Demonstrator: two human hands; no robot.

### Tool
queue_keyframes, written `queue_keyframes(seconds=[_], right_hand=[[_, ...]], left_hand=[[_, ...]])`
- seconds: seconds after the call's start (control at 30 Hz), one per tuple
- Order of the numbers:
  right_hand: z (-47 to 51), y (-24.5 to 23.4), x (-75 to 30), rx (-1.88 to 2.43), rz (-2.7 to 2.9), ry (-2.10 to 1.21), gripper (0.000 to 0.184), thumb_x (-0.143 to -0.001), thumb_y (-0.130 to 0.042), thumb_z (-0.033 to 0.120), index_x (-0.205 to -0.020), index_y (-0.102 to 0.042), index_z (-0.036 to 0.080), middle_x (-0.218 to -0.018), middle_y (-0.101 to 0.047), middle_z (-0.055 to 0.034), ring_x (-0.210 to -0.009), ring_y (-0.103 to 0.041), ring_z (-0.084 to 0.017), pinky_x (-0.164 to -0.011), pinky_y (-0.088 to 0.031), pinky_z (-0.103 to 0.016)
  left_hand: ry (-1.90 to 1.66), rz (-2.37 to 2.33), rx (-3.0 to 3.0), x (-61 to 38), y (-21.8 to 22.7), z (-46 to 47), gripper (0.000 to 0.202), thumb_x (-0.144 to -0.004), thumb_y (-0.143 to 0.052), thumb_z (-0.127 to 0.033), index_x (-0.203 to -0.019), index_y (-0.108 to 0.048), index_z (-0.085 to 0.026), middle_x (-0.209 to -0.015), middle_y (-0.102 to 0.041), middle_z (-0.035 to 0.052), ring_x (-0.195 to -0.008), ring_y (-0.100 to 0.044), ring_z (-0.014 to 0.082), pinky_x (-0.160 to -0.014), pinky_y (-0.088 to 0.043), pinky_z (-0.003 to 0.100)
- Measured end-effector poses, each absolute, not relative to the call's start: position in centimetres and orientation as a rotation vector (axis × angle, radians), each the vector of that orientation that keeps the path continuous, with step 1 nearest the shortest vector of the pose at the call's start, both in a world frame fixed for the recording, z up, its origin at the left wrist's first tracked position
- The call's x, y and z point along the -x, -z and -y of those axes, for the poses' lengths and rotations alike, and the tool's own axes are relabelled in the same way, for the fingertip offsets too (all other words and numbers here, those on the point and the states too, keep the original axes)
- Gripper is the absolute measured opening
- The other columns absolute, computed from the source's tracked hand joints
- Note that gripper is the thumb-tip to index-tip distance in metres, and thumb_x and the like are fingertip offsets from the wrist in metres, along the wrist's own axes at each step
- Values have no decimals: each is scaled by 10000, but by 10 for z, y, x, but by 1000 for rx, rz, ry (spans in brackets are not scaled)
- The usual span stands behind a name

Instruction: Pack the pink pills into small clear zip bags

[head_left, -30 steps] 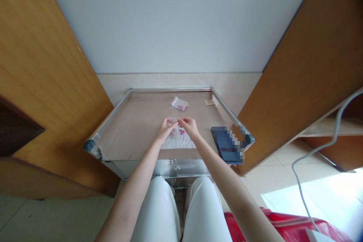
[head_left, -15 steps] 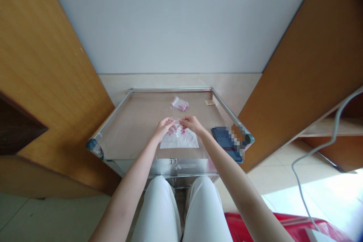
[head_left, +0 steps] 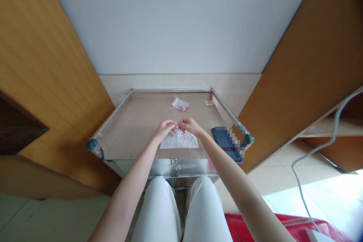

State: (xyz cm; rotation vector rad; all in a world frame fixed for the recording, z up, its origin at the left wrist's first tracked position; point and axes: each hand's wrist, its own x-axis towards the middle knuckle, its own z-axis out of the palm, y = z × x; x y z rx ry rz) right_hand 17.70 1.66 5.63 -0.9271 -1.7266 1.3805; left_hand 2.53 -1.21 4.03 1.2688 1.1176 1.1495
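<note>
Between my two hands is a small clear zip bag point(head_left: 177, 123) with a pink strip along its edge. My left hand point(head_left: 163, 129) pinches it at the left end, and my right hand point(head_left: 191, 125) grips the right end with thumb and fingers closed. Just under the hands lies a whitish, see-through plastic sheet or larger bag point(head_left: 179, 143), with crumpled clear and pink bits near its top. Farther back, apart from both hands, sits a little pile of clear bags with pink edges point(head_left: 179, 104). Fingers partly hide the held bag.
The low table point(head_left: 124, 132) has a brown cardboard-like top and a raised metal frame. A dark tablet or phone point(head_left: 225, 141), partly blurred out, rests at the right edge. A small tan label point(head_left: 210, 103) lies at the back right. Wooden panels point(head_left: 70, 94) flank the table.
The bag's pink edge has come slightly toward me and is now drawn straighter between my fingers. My hands have shifted a little; the pile and tablet stay put.
</note>
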Motion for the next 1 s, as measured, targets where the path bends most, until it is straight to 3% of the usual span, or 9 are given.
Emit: queue_keyframes(seconds=[0.73,1.0], right_hand=[[-28,-51,-180,996,1750,-1373,165,-644,-554,282,-602,-566,124,-493,-577,6,-409,-481,-68,-429,-379,-184],[-23,-57,-210,989,1550,-1421,204,-678,-549,317,-638,-555,117,-628,-642,-64,-498,-568,-103,-477,-427,-204]], left_hand=[[-1130,-1091,-1402,-12,-41,3,220,-647,-584,-336,-676,-563,-119,-586,-564,17,-537,-528,100,-426,-423,183],[-1172,-1140,-1305,24,-41,9,219,-655,-575,-343,-663,-550,-125,-571,-548,7,-518,-516,96,-393,-400,174]])
